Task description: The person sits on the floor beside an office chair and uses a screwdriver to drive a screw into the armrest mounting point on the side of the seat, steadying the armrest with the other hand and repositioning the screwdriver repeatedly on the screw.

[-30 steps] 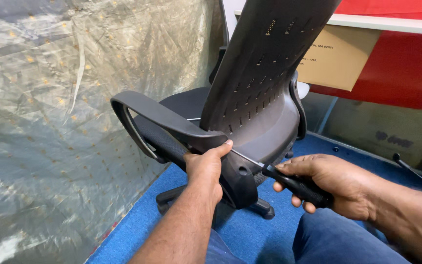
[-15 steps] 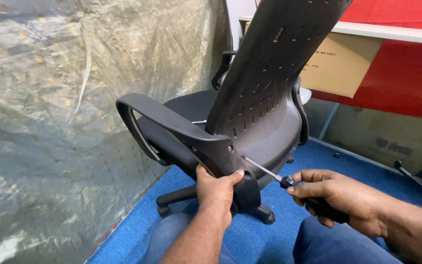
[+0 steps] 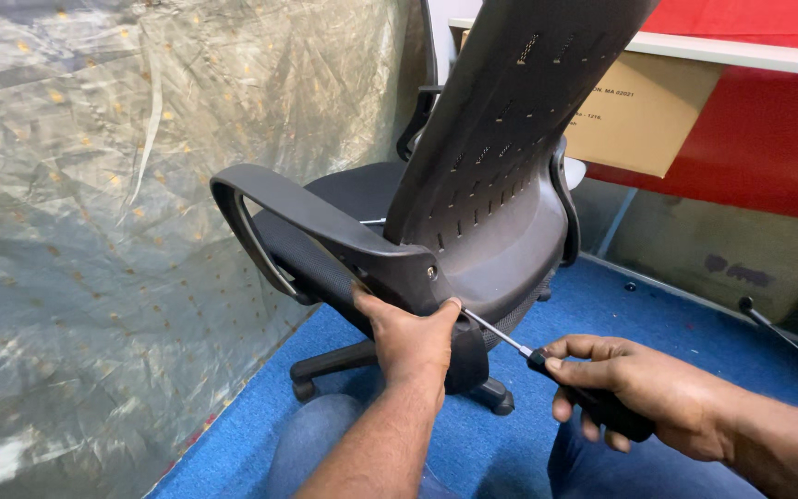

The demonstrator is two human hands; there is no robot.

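A black office chair [image 3: 501, 194] with a perforated plastic back stands on blue carpet in front of me. Its looped left armrest [image 3: 311, 217] juts toward the left. My left hand [image 3: 413, 337] grips the armrest's base bracket from below, where it meets the seat. My right hand [image 3: 644, 393] holds a black-handled screwdriver [image 3: 533, 356]. The thin metal shaft points up and left, with its tip at the bracket beside my left thumb. A small screw head shows on the bracket just above my left hand.
A crinkled plastic sheet [image 3: 94, 231] hangs along the left. A cardboard box [image 3: 644, 115] sits under a white-edged red shelf [image 3: 750, 55] at the back right. Another tool [image 3: 791, 346] lies on the carpet at far right. The chair's wheeled base [image 3: 344, 365] is below the seat.
My left hand slid lower on the armrest bracket. My right hand drew back to the right, so more of the screwdriver shaft shows. The view shifted slightly.
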